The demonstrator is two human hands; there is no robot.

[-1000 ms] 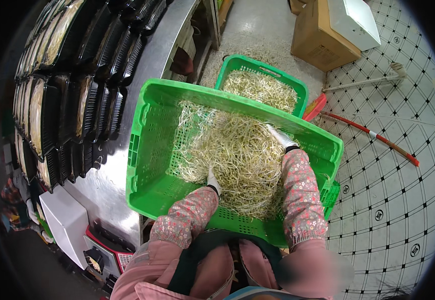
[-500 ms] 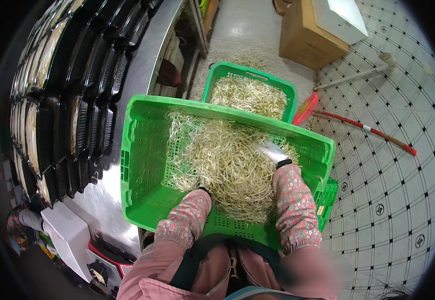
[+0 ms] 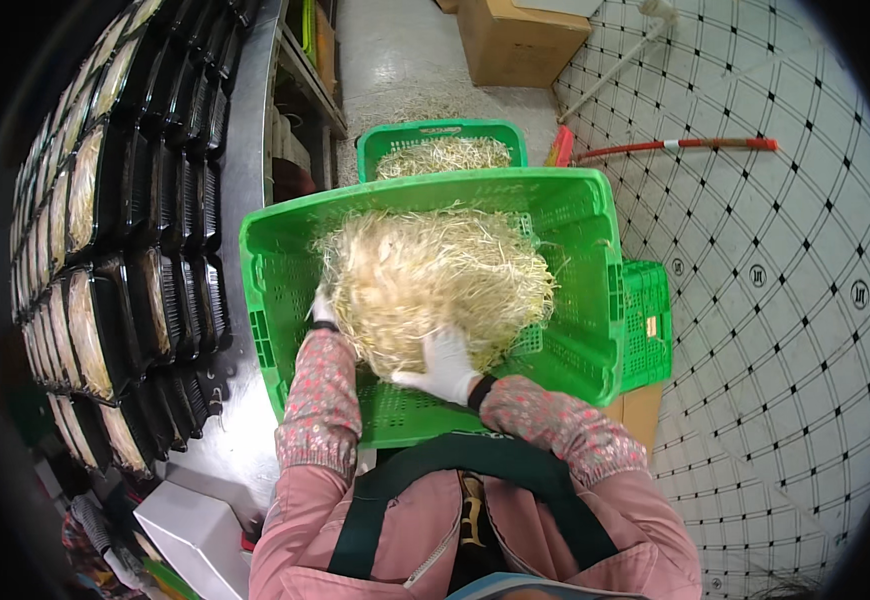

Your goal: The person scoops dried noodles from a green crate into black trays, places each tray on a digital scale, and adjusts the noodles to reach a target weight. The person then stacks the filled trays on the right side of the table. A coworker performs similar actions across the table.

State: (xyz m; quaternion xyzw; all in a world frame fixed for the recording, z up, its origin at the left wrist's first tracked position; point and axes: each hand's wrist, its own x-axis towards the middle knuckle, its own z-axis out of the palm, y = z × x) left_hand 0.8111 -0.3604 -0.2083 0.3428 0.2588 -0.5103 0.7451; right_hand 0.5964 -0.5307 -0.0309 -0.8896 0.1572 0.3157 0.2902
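Note:
A large green plastic crate point(image 3: 595, 215) stands in front of me, with a heap of pale bean sprouts point(image 3: 485, 260) inside. My left hand point(image 3: 323, 308), in a white glove, is at the left side of the heap; its fingers are mostly hidden behind the sprouts. On the near side my white-gloved right hand point(image 3: 447, 368) presses into them, thumb spread to the left and fingertips buried. Between the two hands a bunch of sprouts is gathered and raised, its upper left part smeared by motion.
Beyond it sits a smaller green crate point(image 3: 367, 150) of sprouts. Stacked black trays point(image 3: 160, 300) line the steel table point(image 3: 245, 200) at left. A red-handled tool point(image 3: 695, 145) lies on the tiled floor, near a cardboard box point(image 3: 520, 45). Another green crate point(image 3: 645, 325) is at right.
My right hand has moved from the far right of the heap to its near side. My left hand has shifted left and forward. The sprouts are bunched up between them, and the view has shifted.

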